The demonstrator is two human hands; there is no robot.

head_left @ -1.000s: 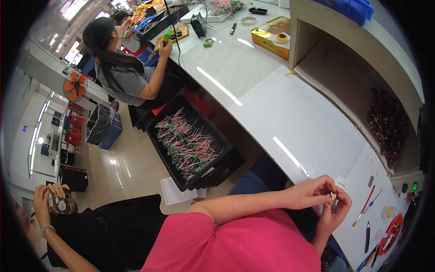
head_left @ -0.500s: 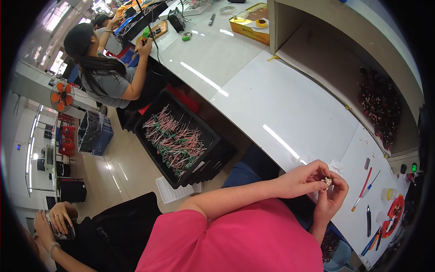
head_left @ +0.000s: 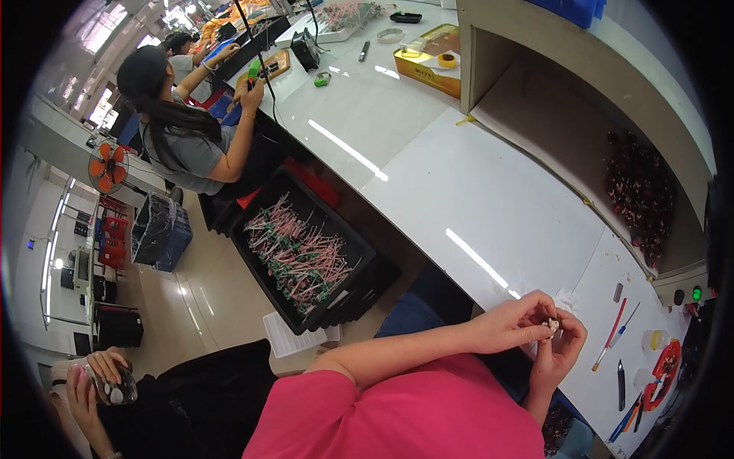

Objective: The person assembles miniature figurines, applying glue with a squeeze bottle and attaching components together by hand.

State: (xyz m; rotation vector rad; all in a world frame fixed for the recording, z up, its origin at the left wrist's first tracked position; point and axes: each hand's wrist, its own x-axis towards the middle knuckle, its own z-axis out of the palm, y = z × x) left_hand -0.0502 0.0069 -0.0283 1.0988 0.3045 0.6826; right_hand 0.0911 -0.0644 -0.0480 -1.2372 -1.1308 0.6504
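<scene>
My left hand (head_left: 521, 321) and my right hand (head_left: 564, 353) meet over the near edge of the white table (head_left: 451, 206). Pinched between the fingertips of both is a small whitish piece with a darker part (head_left: 551, 327); its kind is too small to make out, and the fingers partly cover it. Just beyond my hands lies crumpled white tissue (head_left: 566, 298). To their right are a grey block (head_left: 618, 291), a red-handled brush (head_left: 609, 335) and a blue thin-tipped tool (head_left: 623, 320).
A black utility knife (head_left: 621, 385), pens (head_left: 628, 417) and a red tray (head_left: 662, 375) lie at the right. Dark red pieces (head_left: 641, 200) are heaped inside the shelf. A black crate (head_left: 358, 252) of wired parts stands left of the table. Another person (head_left: 183, 138) works farther along.
The whole view has shifted, so the table and crate appear slightly lower. My hands keep the same pinch. At lower left, another person's hands have moved around a clear container.
</scene>
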